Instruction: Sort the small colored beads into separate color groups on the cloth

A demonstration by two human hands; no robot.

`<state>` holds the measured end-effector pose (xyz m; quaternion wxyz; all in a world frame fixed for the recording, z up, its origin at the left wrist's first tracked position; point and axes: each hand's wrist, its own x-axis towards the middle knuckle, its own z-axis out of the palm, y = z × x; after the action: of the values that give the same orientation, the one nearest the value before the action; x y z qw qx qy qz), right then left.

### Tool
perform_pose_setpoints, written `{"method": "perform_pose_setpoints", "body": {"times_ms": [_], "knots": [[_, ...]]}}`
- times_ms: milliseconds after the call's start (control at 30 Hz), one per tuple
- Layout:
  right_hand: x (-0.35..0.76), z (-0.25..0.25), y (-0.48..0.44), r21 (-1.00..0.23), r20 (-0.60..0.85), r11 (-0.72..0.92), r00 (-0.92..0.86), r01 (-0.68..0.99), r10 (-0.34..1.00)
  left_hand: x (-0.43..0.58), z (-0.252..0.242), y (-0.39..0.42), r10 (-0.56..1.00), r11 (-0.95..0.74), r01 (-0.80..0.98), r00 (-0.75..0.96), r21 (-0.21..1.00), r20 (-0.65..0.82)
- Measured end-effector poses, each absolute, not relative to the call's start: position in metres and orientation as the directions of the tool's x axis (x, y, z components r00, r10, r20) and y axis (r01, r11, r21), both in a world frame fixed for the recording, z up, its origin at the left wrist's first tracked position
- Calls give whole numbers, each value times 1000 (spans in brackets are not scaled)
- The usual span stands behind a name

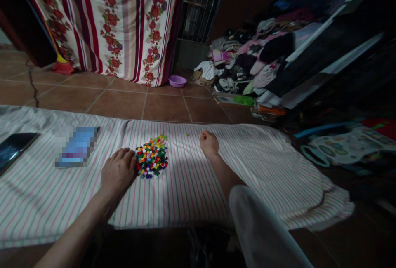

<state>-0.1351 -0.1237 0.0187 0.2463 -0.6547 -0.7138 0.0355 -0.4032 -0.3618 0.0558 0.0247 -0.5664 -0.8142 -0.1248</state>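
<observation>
Grey sleeve [266, 226] is lying right of the coloured pieces [152, 156]. Left hand [119, 168], fingers flat, is bordering them; sideways slipping could scatter them. Right hand [209, 142] is showing curled fingers, grip indeterminable.

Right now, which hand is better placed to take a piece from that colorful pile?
Probably the left hand: it lies at the left edge of the colorful pile, while the right hand is curled and farther off, across a stretch of striped cloth.
</observation>
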Motion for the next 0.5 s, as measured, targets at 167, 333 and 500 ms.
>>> {"method": "perform_pose_setpoints", "body": {"times_ms": [167, 333, 500], "knots": [[-134, 27, -129, -450, 323, 165, -12, 878, 946, -405, 54, -362, 918, 327, 928, -357, 179, 174], [-156, 37, -141, -470, 309, 222, -76, 854, 948, -407, 51, -363, 929, 292, 937, -325, 194, 176], [-193, 37, -161, -436, 241, 325, -240, 839, 941, -408, 48, -365, 929, 276, 933, -321, 231, 186]]}}
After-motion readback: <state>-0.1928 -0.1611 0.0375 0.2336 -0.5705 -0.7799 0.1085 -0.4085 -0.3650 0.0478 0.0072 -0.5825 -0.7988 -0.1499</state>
